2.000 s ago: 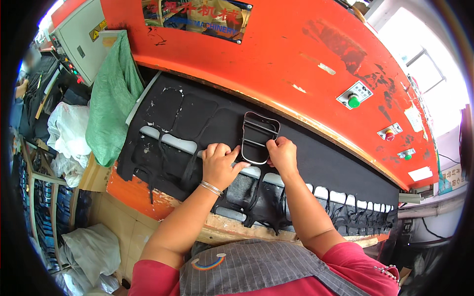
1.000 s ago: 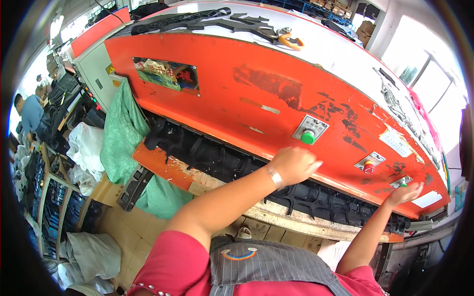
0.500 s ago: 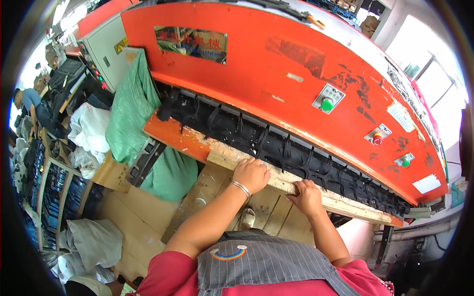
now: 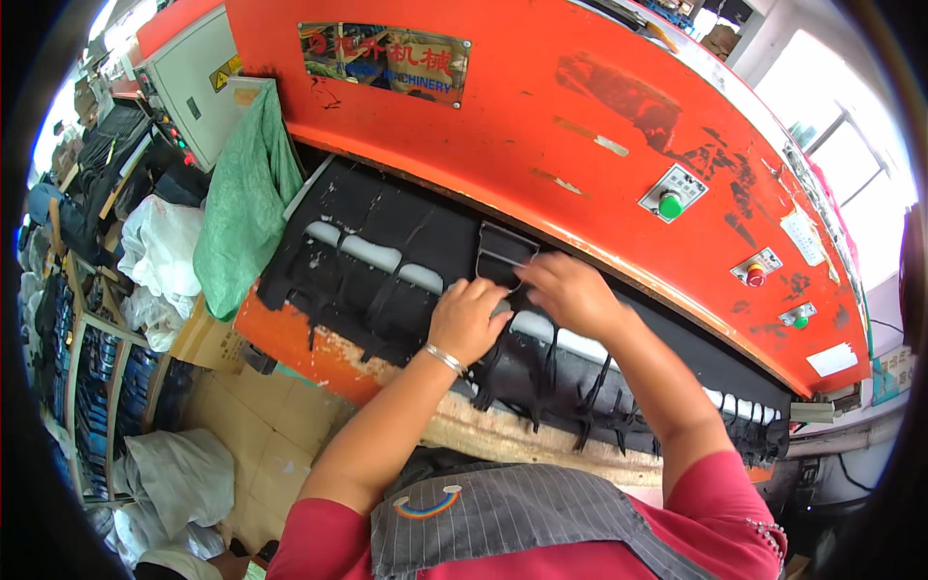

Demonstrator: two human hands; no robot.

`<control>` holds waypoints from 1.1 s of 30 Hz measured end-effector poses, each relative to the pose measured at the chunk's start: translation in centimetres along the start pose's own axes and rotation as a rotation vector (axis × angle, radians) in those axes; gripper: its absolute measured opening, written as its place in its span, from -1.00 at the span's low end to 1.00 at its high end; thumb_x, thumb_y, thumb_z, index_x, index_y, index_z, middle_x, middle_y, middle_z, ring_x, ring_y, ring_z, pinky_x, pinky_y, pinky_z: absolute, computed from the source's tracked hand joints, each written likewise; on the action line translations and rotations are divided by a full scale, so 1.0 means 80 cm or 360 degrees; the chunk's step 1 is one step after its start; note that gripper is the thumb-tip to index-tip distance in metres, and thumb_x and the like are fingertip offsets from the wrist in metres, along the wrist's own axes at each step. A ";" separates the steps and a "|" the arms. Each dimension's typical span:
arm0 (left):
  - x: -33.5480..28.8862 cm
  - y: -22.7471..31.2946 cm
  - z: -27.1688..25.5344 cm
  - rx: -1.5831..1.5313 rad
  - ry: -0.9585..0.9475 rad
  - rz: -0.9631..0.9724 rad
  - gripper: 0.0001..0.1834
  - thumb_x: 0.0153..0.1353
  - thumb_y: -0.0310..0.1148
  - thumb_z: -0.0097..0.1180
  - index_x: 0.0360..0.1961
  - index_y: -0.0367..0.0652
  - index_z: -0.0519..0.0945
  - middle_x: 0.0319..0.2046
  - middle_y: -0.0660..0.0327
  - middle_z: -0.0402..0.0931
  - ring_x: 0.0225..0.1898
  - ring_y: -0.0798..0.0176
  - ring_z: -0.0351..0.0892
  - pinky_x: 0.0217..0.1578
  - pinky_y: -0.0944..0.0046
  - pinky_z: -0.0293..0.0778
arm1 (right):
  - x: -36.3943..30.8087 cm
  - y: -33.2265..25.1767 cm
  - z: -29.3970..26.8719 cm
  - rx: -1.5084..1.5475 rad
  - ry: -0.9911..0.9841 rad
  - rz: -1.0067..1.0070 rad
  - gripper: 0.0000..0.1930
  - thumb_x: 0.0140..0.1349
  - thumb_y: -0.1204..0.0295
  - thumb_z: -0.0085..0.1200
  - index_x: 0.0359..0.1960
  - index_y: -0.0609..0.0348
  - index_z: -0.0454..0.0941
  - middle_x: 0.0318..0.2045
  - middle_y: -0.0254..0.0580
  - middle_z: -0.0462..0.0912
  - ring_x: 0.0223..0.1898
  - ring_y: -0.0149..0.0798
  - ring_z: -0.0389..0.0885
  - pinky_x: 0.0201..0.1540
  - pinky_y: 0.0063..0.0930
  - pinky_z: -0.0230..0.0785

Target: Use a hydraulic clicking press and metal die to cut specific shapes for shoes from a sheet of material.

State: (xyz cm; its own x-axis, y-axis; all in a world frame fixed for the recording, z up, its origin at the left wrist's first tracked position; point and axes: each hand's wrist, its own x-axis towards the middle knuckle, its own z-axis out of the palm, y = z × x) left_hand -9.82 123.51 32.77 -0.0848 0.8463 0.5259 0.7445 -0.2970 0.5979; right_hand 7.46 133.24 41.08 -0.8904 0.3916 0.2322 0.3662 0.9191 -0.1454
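Note:
A thin metal frame with a crossbar, like a cutting die [image 4: 505, 259], stands on black sheet material [image 4: 435, 217] on the machine's bed. My left hand [image 4: 466, 321] is closed at the frame's near edge, its fingers curled and knuckles up. At the frame's right side, my right hand [image 4: 572, 295] has its fingers bent around the edge, slightly blurred. White elongated patches [image 4: 372, 253] show in a row through gaps in the sheet. Loose black strips [image 4: 549, 372] hang from its near edge.
An orange machine body [image 4: 522, 106] rises behind the bed, with green buttons [image 4: 670, 204] and a red knob [image 4: 754, 275]. A worn wooden board [image 4: 464, 435] runs along the near edge. Green sacking [image 4: 242, 203] and a grey cabinet [image 4: 193, 87] stand left.
Both hands have moved off the wooden board, forward onto the black sheet and to the metal frame. My body has leaned closer, and the white patches now show.

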 end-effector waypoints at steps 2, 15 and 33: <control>0.000 -0.020 0.002 0.0074 -0.0007 0.0008 -0.84 0.07 -0.22 0.24 -0.46 -0.04 0.60 -0.39 0.25 0.50 -0.21 0.09 0.47 -0.18 0.10 0.40 | 0.063 0.022 0.040 -0.0262 -0.0082 -0.0182 -0.55 0.01 0.47 0.21 0.02 -0.03 0.54 0.13 -0.15 0.45 0.20 -0.08 0.39 0.12 -0.28 0.38; 0.030 -0.086 0.025 -0.0388 0.0141 0.0188 -0.57 0.02 -0.25 0.36 -0.11 -0.16 0.51 -0.21 0.10 0.46 -0.19 0.07 0.40 -0.23 0.15 0.41 | 0.170 0.094 0.106 -0.0181 -0.0393 -0.0619 -0.89 0.06 0.38 0.03 -0.39 0.04 0.57 -0.32 -0.28 0.54 -0.13 -0.14 0.56 -0.21 -0.28 0.52; -0.006 -0.073 0.055 -0.0051 -0.0336 -0.0023 -0.57 -0.02 -0.22 0.32 -0.11 -0.18 0.66 -0.33 0.26 0.42 -0.08 0.13 0.34 -0.09 0.11 0.32 | -0.051 0.040 0.119 0.0632 0.0285 0.1840 -0.39 0.10 0.50 0.03 0.28 0.04 0.35 -0.46 -0.12 0.66 -0.45 -0.30 0.62 -0.30 -0.40 0.41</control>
State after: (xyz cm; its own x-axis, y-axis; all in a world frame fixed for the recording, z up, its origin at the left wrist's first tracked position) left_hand -11.23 126.81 26.36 0.0479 0.9234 0.3809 0.7227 -0.2952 0.6249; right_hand 9.70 134.13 30.55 -0.0370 0.9940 -0.1028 0.7779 -0.0359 -0.6273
